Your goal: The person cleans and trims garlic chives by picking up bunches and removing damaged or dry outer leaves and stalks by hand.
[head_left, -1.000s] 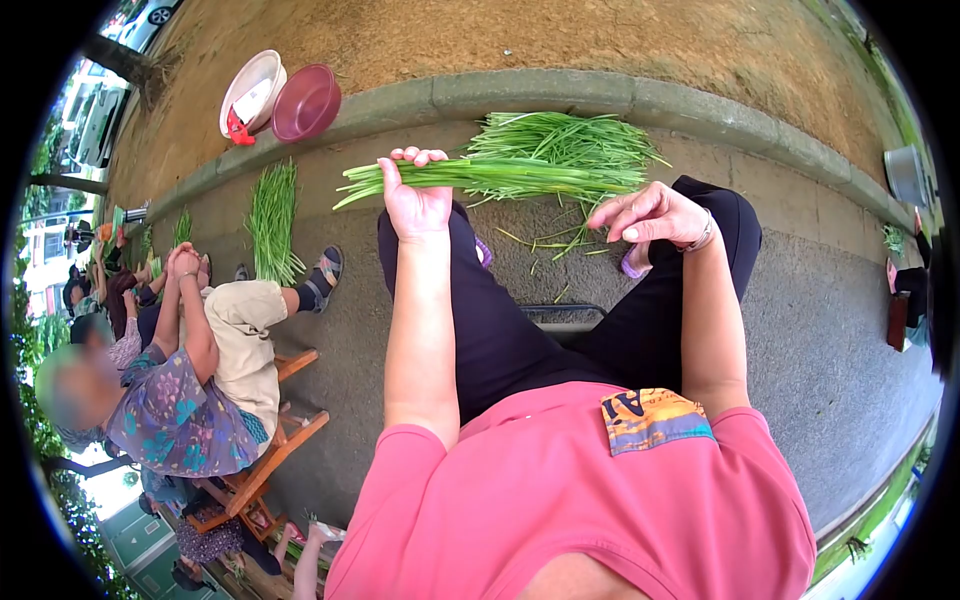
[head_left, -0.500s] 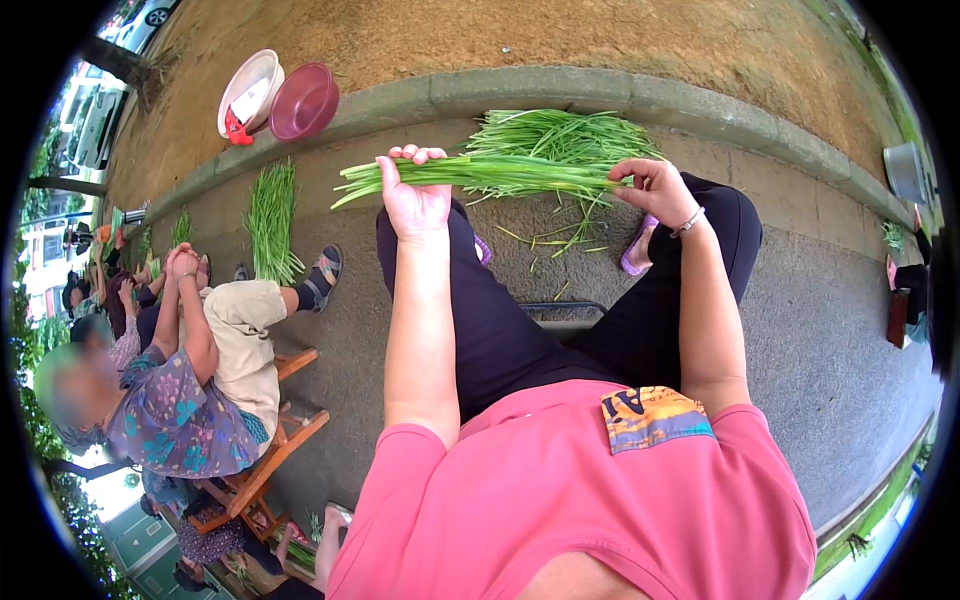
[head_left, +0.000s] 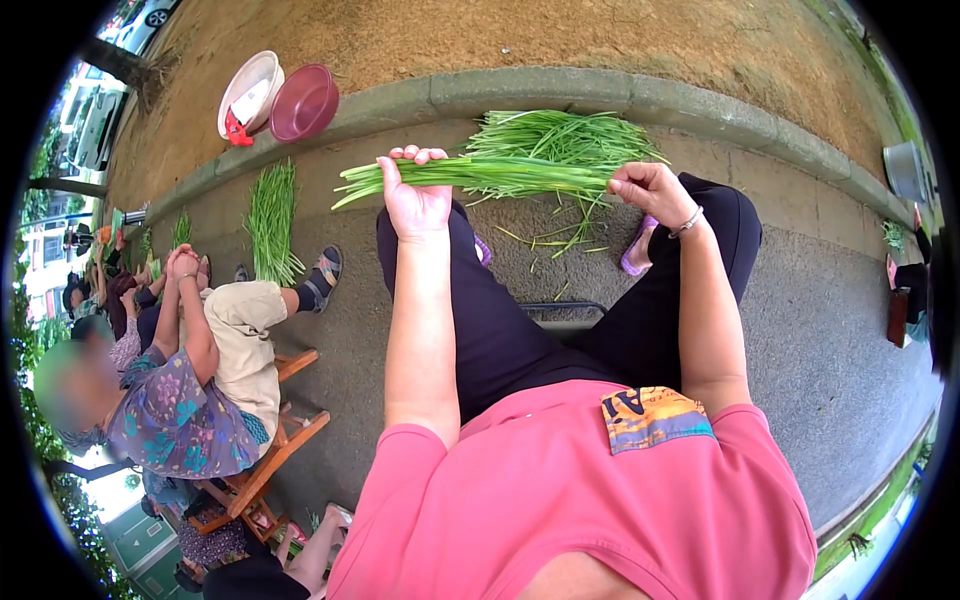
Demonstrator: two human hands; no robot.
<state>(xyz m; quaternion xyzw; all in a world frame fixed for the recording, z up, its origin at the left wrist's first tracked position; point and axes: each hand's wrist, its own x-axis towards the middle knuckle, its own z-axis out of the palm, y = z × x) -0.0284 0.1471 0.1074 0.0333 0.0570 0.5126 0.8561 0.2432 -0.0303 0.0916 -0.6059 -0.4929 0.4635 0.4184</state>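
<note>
A long bunch of garlic chives (head_left: pixel 520 174) lies across my left hand (head_left: pixel 418 200), which is turned palm up with its thumb closed over the stalks. My right hand (head_left: pixel 655 192) has thumb and fingertips pinched together at the leaf tips on the bunch's right end. Exactly how many leaves sit in that pinch is too small to tell. Just beyond the bunch, a big heap of garlic chives (head_left: pixel 565 135) rests on the pavement by the kerb. Loose leaves (head_left: pixel 570 235) are scattered between my feet.
Further left lies another pile of chives (head_left: pixel 270 225). A pale basin (head_left: pixel 252 85) and a dark pink basin (head_left: pixel 305 102) stand by the kerb (head_left: pixel 530 92). A seated person (head_left: pixel 190 410) is on a wooden chair (head_left: pixel 290 435) at my left. A metal pot (head_left: pixel 905 172) stands far right.
My right hand has shifted slightly down, and its fingers have drawn closer together at the leaf tips. My left hand and the bunch stay almost still.
</note>
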